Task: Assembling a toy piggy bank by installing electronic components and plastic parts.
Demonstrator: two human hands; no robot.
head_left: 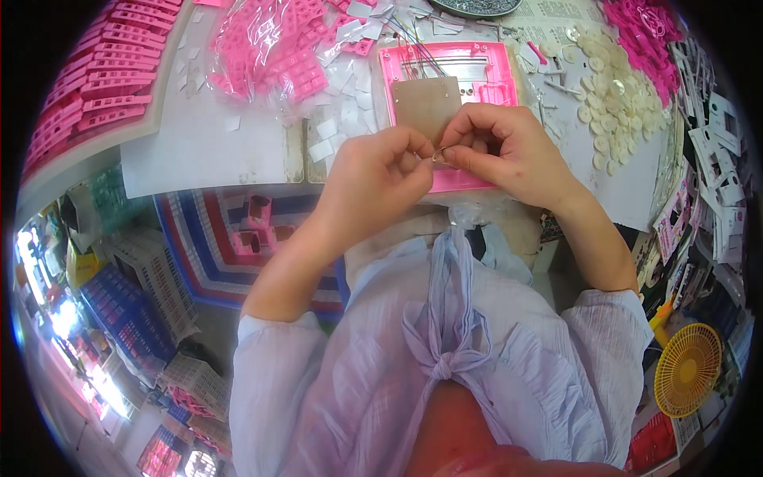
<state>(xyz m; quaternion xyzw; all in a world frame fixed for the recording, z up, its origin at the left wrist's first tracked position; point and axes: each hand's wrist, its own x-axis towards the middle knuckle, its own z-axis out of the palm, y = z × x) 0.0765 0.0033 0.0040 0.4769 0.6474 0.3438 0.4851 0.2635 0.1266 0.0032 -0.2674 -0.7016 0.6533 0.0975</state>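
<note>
Both hands meet over a pink plastic housing [501, 60] lying on the table in front of me. My left hand [377, 171] is closed in a pinch, fingertips on a thin wire [439, 153]. My right hand [513, 151] pinches the same wire from the other side, thumb against forefinger. The fingertips almost touch, and the wire's far ends are hidden. Just beyond the hands, a flat brown board [425, 103] rests on the housing and covers part of its inside. Several thin coloured wires [413, 44] run out past the housing's far edge.
A clear bag of pink plastic parts [266, 52] lies at the back left, near scattered white paper pieces [322, 149]. Pink parts fill a tray [147, 119] farther left. Cream round discs [612, 111] are heaped at the right, and a metal dish [477, 6] stands behind.
</note>
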